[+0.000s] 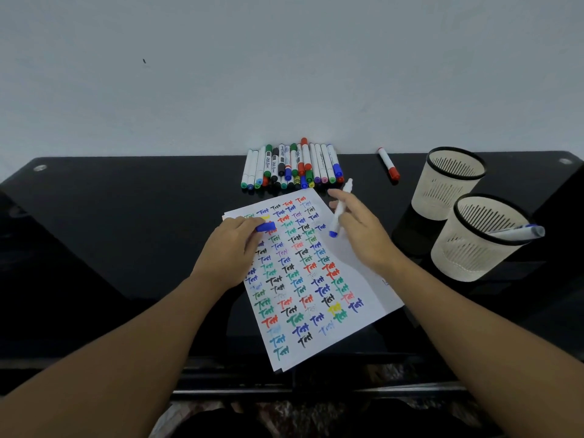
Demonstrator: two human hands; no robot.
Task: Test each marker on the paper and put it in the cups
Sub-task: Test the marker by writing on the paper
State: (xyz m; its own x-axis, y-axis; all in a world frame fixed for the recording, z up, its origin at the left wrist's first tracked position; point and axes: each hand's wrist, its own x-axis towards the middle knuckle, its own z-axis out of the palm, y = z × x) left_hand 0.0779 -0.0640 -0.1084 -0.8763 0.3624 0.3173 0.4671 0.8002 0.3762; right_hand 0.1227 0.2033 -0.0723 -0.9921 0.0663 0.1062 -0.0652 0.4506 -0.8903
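My right grip (354, 222) pinches the uncapped blue marker (338, 210), long axis running 1 to 7 o'clock, tip over the paper (347, 298). My left grip (235, 245) holds its cap (265, 227) at 9 o'clock; cups (467, 245) at 3.

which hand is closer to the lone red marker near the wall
Right. The right hand, holding an uncapped blue marker, sits just below and left of the red marker. The left hand, pinching the blue cap, rests on the paper, farther left.
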